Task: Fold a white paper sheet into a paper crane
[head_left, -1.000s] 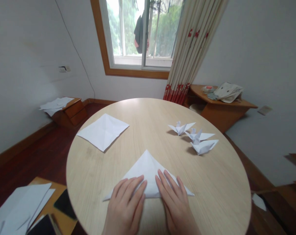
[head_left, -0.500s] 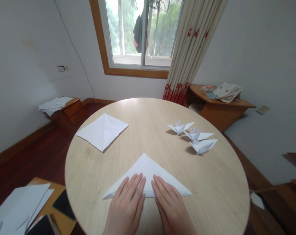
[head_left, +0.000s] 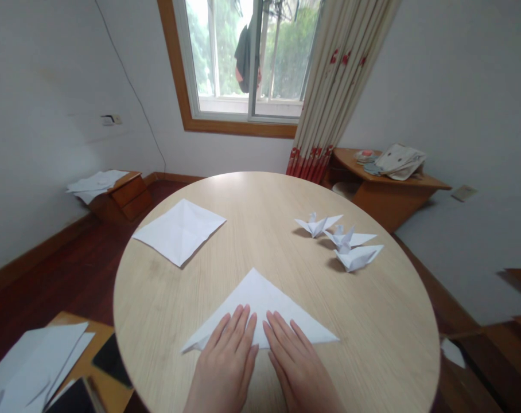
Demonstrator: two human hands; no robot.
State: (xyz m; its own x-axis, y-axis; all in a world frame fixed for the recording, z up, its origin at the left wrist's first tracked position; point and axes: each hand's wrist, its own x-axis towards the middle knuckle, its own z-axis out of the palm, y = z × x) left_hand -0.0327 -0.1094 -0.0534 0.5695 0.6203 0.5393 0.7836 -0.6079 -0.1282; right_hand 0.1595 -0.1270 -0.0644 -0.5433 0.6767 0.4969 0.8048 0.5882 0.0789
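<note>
A white sheet folded into a triangle [head_left: 260, 298] lies near the front edge of the round wooden table [head_left: 260, 201], its apex pointing away from me. My left hand [head_left: 226, 361] lies flat on the triangle's lower left part, fingers stretched out together. My right hand [head_left: 297, 364] lies flat beside it on the lower right part, fingers out. The two hands almost touch at the middle of the long folded edge. Neither hand holds anything.
A creased square white sheet [head_left: 179, 230] lies at the table's left. Three folded paper cranes [head_left: 344, 241] sit at the right. Loose paper and a dark phone [head_left: 112, 358] rest on a low stand at the lower left. A side table [head_left: 385, 183] stands by the curtain.
Both hands have drawn closer together toward the middle of the folded edge and slid slightly back toward me. The triangle has stayed in place.
</note>
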